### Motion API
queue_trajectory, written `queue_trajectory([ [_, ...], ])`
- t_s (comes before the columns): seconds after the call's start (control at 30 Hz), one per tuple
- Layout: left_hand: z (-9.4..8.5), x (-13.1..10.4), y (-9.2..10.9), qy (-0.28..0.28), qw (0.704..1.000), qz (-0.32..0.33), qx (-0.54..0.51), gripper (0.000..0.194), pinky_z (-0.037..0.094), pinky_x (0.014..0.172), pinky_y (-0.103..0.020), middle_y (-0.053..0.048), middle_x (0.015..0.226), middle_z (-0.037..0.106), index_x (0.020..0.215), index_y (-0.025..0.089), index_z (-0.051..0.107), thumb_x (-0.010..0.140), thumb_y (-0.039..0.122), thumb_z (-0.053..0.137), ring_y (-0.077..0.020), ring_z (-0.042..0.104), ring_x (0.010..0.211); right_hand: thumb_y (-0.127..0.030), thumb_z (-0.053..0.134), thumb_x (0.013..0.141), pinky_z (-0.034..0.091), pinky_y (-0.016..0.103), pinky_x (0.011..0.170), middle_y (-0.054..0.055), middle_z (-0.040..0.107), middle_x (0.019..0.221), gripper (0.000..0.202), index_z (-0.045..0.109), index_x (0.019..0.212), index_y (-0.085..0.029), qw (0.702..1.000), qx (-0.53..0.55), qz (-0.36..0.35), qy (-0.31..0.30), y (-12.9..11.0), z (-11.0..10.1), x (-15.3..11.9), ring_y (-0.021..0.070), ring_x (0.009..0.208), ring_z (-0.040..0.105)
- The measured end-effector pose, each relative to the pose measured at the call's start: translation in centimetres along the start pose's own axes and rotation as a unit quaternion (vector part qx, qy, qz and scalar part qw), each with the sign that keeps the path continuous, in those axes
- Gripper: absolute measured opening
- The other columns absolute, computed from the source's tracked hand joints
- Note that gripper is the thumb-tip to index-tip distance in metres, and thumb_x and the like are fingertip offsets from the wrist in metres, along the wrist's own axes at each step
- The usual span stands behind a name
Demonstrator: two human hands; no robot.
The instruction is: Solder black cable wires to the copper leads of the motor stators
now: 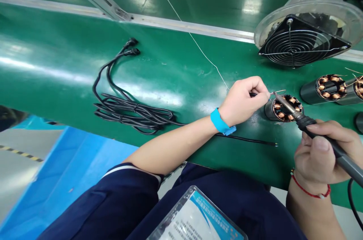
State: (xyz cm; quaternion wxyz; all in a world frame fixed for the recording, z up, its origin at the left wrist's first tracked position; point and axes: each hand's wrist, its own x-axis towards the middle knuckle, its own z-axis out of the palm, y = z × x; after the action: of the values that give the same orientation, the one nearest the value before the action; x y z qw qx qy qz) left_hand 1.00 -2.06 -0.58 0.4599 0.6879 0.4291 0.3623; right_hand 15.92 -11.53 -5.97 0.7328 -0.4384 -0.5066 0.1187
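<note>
My left hand (244,100), with a blue wristband, pinches a thin solder wire (198,49) that runs up and away across the green bench. Its fingertips sit just left of a motor stator (279,109) with copper windings, lying on its side. My right hand (323,153), with a red cord at the wrist, grips a soldering iron (317,128) like a pen. The iron's tip rests at the stator's upper left rim, next to the solder end and a stray copper lead.
Two more stators (326,88) lie to the right. A fume extractor fan (304,41) with a wire grille hangs above them. A coiled black cable (127,109) lies at the left of the green bench (56,69). A laminated badge (195,217) hangs at my chest.
</note>
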Motion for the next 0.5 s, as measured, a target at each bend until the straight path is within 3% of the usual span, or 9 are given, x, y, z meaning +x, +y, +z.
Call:
queue_trajectory([
  [0.5,-0.06,0.06,-0.16,0.001,1.0,0.012,-0.013,0.013,0.04,0.058,-0.02,0.003,0.062,0.051,0.065,0.012,0.053,0.076,0.008,0.057,-0.0046,0.043,0.057,-0.02,0.059,0.087,0.041,0.034,0.057,0.002,0.053,0.067,0.012,0.068,0.091,-0.013,1.0,0.005,-0.017,0.0,-0.04,-0.03,0.15,0.0135,0.059,0.05],
])
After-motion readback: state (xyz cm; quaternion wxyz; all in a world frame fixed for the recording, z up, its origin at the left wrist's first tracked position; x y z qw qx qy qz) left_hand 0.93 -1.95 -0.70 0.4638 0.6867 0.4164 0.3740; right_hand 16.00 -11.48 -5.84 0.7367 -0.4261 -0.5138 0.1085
